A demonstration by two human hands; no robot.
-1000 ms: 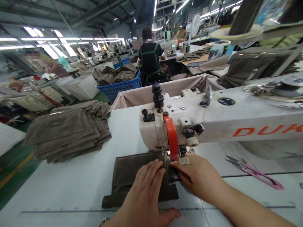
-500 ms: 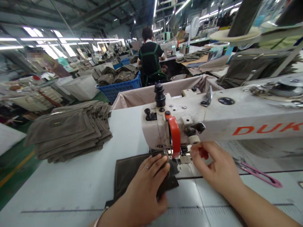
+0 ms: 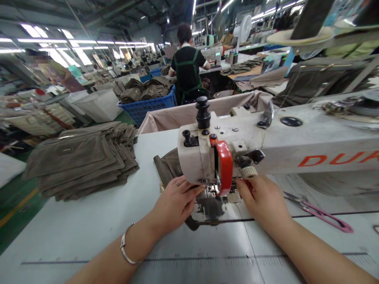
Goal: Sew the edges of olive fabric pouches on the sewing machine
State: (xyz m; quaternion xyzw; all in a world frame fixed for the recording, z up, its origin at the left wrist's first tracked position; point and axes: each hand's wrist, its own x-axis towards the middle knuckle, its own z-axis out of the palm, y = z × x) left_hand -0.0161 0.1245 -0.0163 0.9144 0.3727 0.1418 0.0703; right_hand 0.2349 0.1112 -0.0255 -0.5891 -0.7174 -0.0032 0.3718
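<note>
Far left of the sewing machine [image 3: 266, 146], a stack [image 3: 79, 161] of olive-brown fabric pieces lies on the white desk [image 3: 74, 228], well apart from the hands. Behind and left of the machine stand a white bin [image 3: 99, 104] and a blue crate [image 3: 148, 108] heaped with the same fabric; a person [image 3: 188, 67] in a black top works with their back turned beyond it.

The left hand [image 3: 174, 203], a bangle [image 3: 126, 246] on its wrist, lies on the fabric piece [image 3: 170, 167] just left of the machine's head, fingers [image 3: 192, 191] bent and pressing down toward the needle area. Whether they pinch the cloth or only press it cannot be told. The piece runs under the head: part shows behind the hand, to the left of the machine, and a dark edge shows on the metal plate [image 3: 211, 209] below the head.

The red guard [image 3: 225, 169] sits on the front of the head, above the plate. Just right of it, the right hand [image 3: 263, 201] reaches up under the machine arm, its fingers [image 3: 244, 187] curled close beneath a small ribbed knob [image 3: 248, 172]; what they grip, if anything, is hidden.

Right of the machine's head, pink-handled snips [image 3: 316, 213] lie on the desk, apart from the right hand.
</note>
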